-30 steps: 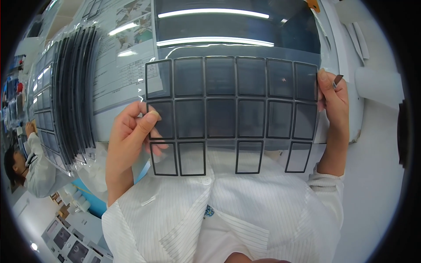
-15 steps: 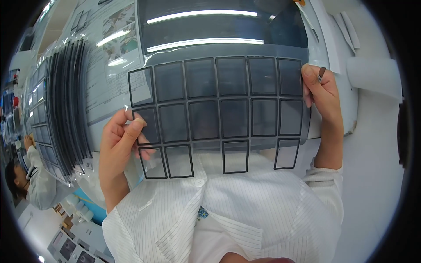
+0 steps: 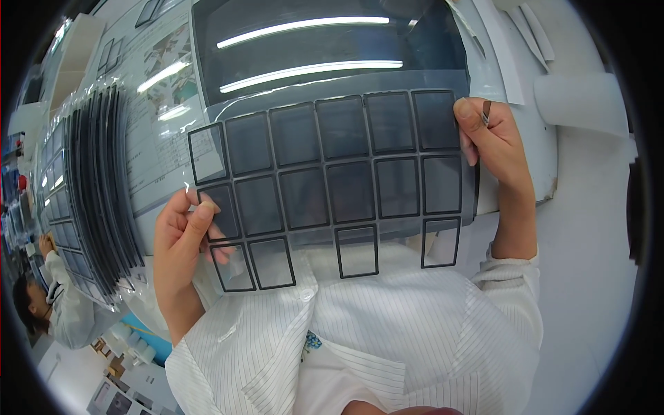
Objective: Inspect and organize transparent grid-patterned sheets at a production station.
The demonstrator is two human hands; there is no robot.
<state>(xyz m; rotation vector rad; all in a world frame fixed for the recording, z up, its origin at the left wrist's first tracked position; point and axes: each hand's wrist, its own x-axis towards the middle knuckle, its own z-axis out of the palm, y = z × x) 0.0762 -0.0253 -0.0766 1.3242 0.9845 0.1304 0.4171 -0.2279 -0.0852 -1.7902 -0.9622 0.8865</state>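
A clear film sheet bearing three rows of black rectangular frames stretches between my hands. The upper two rows look continuous; in the lowest, some spots have no frame. My left hand pinches its left edge, thumb on top and fingers showing through the film. At the upper right corner my right hand grips the sheet between thumb and fingers. A small dark strip with a pale end sticks up among the right-hand fingers; its kind is unclear. Behind the sheet lies a glossy dark panel, reflecting two light tubes.
Left of me stands a pile of similar framed sheets in clear film. Printed paper lies under film on the table. A white roll sits beyond the table's right edge. Another person works at far left.
The view has shifted, so the panel, table and sheet all sit further left in it. Both hands keep their hold on the sheet, which tilts slightly differently.
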